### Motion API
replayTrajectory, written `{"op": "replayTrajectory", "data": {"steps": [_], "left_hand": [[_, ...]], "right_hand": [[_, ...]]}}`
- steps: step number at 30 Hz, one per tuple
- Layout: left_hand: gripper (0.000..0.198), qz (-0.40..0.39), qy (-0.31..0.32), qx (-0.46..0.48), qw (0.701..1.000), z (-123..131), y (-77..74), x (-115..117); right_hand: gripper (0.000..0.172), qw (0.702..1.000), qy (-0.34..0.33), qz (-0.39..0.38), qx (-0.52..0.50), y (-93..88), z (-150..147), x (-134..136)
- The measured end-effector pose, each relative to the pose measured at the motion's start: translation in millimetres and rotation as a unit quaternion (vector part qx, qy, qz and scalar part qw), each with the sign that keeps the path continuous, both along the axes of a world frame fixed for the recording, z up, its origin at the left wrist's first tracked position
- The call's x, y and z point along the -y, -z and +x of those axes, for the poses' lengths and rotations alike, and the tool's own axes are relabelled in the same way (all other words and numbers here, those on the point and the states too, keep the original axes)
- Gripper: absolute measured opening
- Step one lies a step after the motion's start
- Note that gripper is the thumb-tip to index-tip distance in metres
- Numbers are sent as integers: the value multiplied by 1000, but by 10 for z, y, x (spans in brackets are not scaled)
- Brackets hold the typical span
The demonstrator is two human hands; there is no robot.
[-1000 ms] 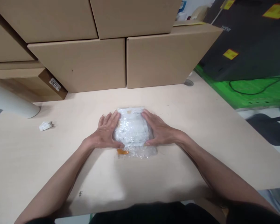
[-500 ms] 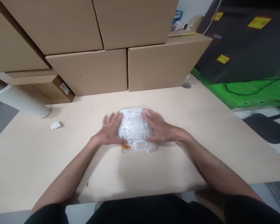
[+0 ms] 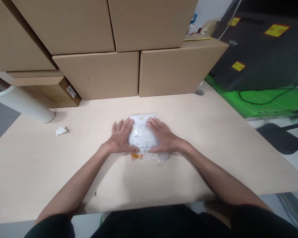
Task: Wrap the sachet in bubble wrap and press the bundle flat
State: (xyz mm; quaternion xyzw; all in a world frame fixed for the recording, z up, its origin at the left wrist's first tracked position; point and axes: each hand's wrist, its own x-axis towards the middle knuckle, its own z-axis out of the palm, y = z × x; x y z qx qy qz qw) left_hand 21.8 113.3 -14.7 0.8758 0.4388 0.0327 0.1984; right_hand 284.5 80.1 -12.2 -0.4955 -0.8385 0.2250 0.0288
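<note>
A pale wooden bench [image 3: 188,165] fills the view, its near edge cut by the person's dark clothing. Both forearms reach to the middle of it, where the left hand [image 3: 120,137] and the right hand [image 3: 162,137] lie palm down on a bubble-wrap packet [image 3: 142,135]. Each grip is flat and spread, fingers pointing away, pressing on the wrap rather than pinching it. Since a second ago the hands have drawn closer together. The right one has slid inward over the top, so less of the packet shows between them, which reads as the wrap being pressed flatter. An orange tab [image 3: 136,155] peeks out by the left thumb, and I cannot tell what it is. The contents are also unclear, beyond something white and flat. Farther left lie a paper scrap [image 3: 61,131] and a white tube [image 3: 24,104], cut off by the frame. Cardboard boxes [image 3: 99,74] are stacked along the back, and a black printer [image 3: 260,56] sits on a green mat [image 3: 263,105] at far right
</note>
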Motion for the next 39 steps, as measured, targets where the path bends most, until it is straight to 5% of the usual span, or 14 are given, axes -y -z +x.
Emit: {"op": "replayTrajectory", "data": {"steps": [5, 15, 26, 29, 34, 39], "left_hand": [[134, 13, 0, -5, 1000, -15, 69, -25], [144, -44, 47, 7, 998, -151, -91, -77], [143, -34, 8, -23, 999, -127, -56, -77], [137, -40, -15, 15, 999, -171, -98, -12], [96, -20, -39, 75, 996, -149, -259, 221], [125, -32, 16, 5, 999, 64, -242, 468]], "right_hand": [[127, 1000, 9, 16, -24, 29, -43, -5], [133, 994, -13, -52, -97, -17, 271, 40], [123, 980, -1, -84, -181, -57, 279, 94], [108, 939, 56, -110, -322, -61, 309, 114], [62, 831, 254, -107, -483, 11, 259, 82], [32, 729, 304, -225, -571, -41, 233, 47]]}}
